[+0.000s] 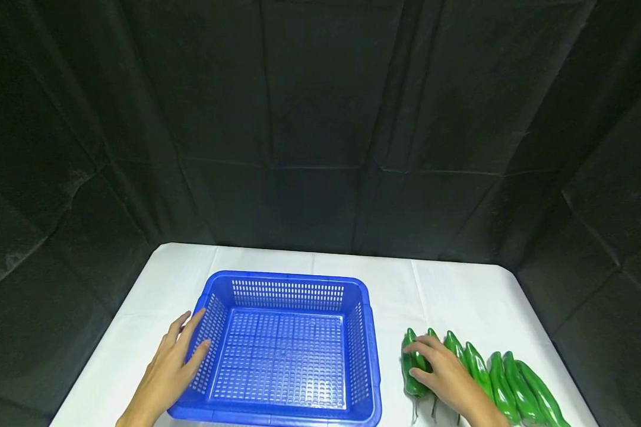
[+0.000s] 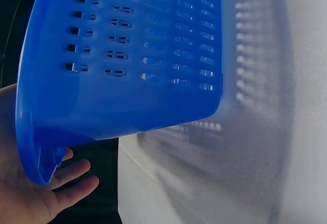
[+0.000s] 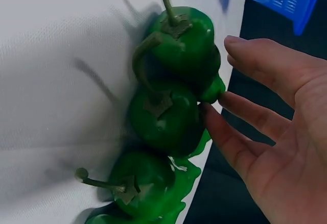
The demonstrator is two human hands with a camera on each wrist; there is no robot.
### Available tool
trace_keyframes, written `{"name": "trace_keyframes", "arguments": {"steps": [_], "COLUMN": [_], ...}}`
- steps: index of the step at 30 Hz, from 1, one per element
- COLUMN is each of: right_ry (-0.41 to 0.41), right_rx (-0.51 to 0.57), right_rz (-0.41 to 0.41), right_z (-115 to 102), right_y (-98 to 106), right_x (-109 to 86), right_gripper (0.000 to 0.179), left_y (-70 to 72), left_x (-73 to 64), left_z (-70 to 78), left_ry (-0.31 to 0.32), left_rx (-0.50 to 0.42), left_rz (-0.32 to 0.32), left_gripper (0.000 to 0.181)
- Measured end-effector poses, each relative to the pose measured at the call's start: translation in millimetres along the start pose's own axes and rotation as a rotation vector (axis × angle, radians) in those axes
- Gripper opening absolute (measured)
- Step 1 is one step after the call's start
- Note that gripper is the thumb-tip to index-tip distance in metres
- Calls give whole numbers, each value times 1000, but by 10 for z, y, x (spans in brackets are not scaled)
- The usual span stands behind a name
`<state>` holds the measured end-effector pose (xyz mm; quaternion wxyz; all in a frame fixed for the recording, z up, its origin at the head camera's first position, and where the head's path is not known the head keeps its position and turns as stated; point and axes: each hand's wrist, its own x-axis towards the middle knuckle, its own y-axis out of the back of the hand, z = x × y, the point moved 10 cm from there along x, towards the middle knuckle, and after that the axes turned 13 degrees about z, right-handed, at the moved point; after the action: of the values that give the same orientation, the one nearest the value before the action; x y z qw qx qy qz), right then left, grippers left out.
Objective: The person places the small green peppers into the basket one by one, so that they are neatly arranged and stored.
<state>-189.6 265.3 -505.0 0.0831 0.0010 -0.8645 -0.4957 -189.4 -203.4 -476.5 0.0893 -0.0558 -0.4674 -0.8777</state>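
Observation:
Several glossy green chili peppers with thin stems lie side by side in a row on the white table. Over the row's left end is my right hand, its fingers spread around the leftmost peppers. The right wrist view shows two fingertips close against the peppers near the second pepper, with the thumb side apart from the first pepper; contact is hard to tell. My left hand is at the left rim of a blue plastic basket, fingers loosely extended over it. From the left wrist, this hand appears behind the rim.
The perforated basket has nothing in it and stands left of the peppers on a white-covered table. Black cloth hangs behind and at both sides of the table.

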Motion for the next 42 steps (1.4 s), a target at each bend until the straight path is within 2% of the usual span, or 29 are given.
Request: {"name": "trace_keyframes", "arguments": {"steps": [7,14,17,21,25,31,42], "right_ry": [11,-9,-1,-4,-14,11,-18], "right_rx": [-33,-37,-37,-38,-36,-25,3], "right_rz": [-32,-51,-48,-58,-46,17,13], "right_z": [8,-6,-28,-46,-51,-55,-17], "right_y": [-96,-151,-173,-224,-247,-231,-253], "right_x": [35,67,87,110,110,103,101], "right_gripper": [29,25,25,25,25,24,22], "left_y": [25,-19,-15,-1,-10,-16,-35], "left_x": [20,13,18,25,24,37,45], "left_z": [13,-22,-10,3,-22,-41,-65], "left_ry": [-23,-4,-31,-76,-84,-71,-77], "left_rx": [7,17,-33,-152,-228,-285,-341], "left_rz": [30,14,50,120,158,159,129], "left_gripper": [59,60,57,53,55,56,56]}}
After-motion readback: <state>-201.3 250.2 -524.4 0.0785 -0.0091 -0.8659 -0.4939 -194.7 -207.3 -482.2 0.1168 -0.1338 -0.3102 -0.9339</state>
